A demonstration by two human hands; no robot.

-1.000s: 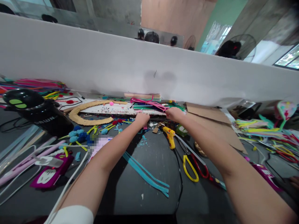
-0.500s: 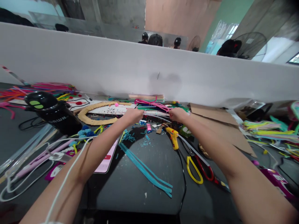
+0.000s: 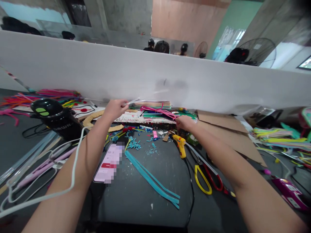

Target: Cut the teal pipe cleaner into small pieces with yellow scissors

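My left hand (image 3: 117,108) is raised at the back left of the desk, its fingers pinched on a thin clear plastic strip (image 3: 133,102) that points right. At the back right, my right hand (image 3: 184,122) is closed low by the end of the bundle of pink pipe cleaners (image 3: 159,111); what its fingers hold, if anything, is hidden. Just in front of it lies a yellow glue gun (image 3: 180,145). Two flat blue pipe cleaners (image 3: 150,178) lie across the desk's middle, below small blue cut pieces (image 3: 134,144).
A phone (image 3: 108,165) lies beside my left forearm, with a black bottle (image 3: 55,118) further left. Scissors (image 3: 202,181) with yellow and red handles lie right of the glue gun's cord. Cardboard (image 3: 225,132) rests at back right. A white partition (image 3: 109,71) bounds the desk.
My left hand has moved left and up, lifting the clear strip above the back of the desk. My right hand has stayed nearly in place. The view has tilted slightly upward.
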